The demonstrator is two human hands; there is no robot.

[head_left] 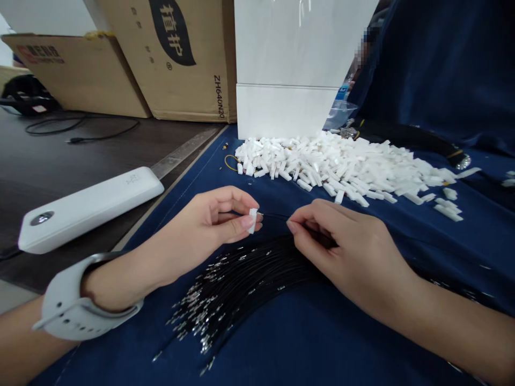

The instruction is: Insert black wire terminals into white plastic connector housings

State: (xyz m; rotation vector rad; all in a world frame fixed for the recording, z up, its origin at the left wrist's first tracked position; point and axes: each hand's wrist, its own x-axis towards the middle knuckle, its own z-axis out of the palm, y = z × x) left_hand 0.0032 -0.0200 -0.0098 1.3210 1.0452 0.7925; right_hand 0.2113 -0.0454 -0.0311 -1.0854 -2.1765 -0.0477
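Note:
Between the thumb and fingers of my left hand is a small white plastic connector housing. My right hand pinches a thin black wire, whose end reaches the housing; whether it sits inside cannot be made out. Below both hands lies a bundle of black wires with shiny metal terminals at their left ends. Beyond the hands a wide heap of white connector housings is spread on the dark blue cloth.
A tall white box stands behind the heap, beside a cardboard box. To the left a white oblong device rests on the dark wooden table, near a black cable. Another dark bundle lies back right.

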